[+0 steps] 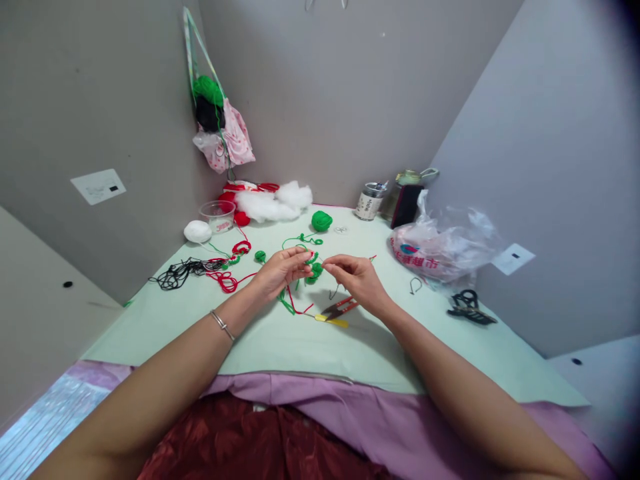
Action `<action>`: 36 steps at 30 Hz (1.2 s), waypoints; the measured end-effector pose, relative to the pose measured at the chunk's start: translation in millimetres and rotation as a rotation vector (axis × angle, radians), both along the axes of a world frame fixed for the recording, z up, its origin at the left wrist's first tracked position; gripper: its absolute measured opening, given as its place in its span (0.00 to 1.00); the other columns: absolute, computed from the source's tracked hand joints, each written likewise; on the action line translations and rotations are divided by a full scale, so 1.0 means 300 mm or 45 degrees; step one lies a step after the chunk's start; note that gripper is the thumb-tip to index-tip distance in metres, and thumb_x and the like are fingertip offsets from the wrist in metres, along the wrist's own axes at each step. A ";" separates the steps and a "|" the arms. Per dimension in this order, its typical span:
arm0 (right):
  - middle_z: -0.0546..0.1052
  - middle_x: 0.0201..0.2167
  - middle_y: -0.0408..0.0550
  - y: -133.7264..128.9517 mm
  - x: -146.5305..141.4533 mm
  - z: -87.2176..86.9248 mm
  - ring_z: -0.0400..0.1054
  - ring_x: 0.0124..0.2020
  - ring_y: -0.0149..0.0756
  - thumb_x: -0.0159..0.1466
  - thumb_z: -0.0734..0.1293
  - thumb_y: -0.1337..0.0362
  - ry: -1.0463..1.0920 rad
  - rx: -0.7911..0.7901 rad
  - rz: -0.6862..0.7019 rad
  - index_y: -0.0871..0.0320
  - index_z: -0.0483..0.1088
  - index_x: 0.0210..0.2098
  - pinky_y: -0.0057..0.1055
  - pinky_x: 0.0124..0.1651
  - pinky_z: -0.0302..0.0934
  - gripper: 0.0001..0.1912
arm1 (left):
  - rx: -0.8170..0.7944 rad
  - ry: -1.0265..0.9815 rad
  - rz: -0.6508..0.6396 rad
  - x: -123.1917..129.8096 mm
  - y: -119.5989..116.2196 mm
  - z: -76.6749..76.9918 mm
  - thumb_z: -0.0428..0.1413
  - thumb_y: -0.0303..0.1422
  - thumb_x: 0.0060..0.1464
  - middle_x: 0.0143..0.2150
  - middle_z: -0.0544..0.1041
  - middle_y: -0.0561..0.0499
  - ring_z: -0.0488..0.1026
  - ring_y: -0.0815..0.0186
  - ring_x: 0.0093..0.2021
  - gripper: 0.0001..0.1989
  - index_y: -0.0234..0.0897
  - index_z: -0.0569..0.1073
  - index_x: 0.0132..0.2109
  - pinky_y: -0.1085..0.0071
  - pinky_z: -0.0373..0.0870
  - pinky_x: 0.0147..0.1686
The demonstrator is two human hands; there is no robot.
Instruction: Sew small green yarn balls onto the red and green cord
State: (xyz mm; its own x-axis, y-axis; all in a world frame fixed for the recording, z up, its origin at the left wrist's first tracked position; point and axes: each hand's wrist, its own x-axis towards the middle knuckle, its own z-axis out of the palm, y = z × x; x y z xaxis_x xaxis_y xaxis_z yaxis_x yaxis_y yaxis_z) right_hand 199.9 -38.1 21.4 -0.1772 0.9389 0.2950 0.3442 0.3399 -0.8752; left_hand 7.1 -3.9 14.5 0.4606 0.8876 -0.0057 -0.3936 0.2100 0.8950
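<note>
Above the middle of the table, my left hand (286, 270) pinches a small crocheted piece (313, 259) in green, red and white. Close to its right side, my right hand (357, 280) is closed at the fingertips on something too thin to make out. A green crocheted ball (314, 272) hangs or lies just under the piece; which one, I cannot tell. Thread snips (340, 308) with red handles lie below my right hand, by a yellow-handled tool (331, 321). Red and green yarn ends (286, 303) trail beneath my left hand.
Black cord (183, 272), red yarn (227, 281) and a white yarn ball (198, 231) lie left. Behind are a clear cup (219, 217), white stuffing (273, 202) and a green yarn ball (321, 221). On the right are a can (369, 201), a plastic bag (435, 243) and a black hair claw (470, 310).
</note>
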 end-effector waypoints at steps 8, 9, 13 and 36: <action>0.63 0.18 0.40 0.001 0.010 -0.007 0.50 0.21 0.28 0.62 0.66 0.53 -0.130 0.040 0.010 0.58 0.77 0.33 0.28 0.25 0.45 0.15 | 0.121 0.141 0.096 0.008 0.003 -0.007 0.66 0.34 0.46 0.35 0.74 0.51 0.72 0.73 0.29 0.12 0.32 0.74 0.34 0.71 0.72 0.39; 0.63 0.17 0.40 0.000 0.011 -0.008 0.50 0.21 0.28 0.62 0.66 0.53 -0.171 0.046 0.001 0.58 0.77 0.32 0.28 0.24 0.45 0.15 | 0.161 0.168 0.122 0.009 0.006 -0.011 0.66 0.34 0.46 0.35 0.75 0.51 0.72 0.73 0.29 0.11 0.32 0.74 0.33 0.71 0.72 0.38; 0.62 0.17 0.40 0.002 0.016 -0.010 0.50 0.20 0.27 0.62 0.66 0.54 -0.299 0.071 -0.036 0.58 0.76 0.31 0.28 0.24 0.44 0.14 | 0.274 0.273 0.170 0.010 0.015 -0.025 0.66 0.34 0.44 0.31 0.75 0.51 0.72 0.71 0.29 0.11 0.32 0.75 0.31 0.70 0.71 0.37; 0.67 0.22 0.42 0.017 0.027 0.005 0.50 0.22 0.27 0.60 0.69 0.54 0.107 -0.108 0.183 0.60 0.78 0.36 0.28 0.25 0.47 0.15 | 0.012 -0.035 -0.200 -0.005 0.016 -0.022 0.65 0.30 0.48 0.31 0.75 0.52 0.73 0.72 0.31 0.12 0.31 0.72 0.38 0.71 0.73 0.41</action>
State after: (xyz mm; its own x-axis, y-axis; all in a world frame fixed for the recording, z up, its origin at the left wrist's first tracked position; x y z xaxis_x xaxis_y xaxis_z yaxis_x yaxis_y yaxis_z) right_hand 208.1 -33.1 23.0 -0.2893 0.9279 0.2350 0.2220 0.3038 -0.9265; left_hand 5.7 0.8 7.8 0.5938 0.8044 0.0166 -0.3807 0.2627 0.8866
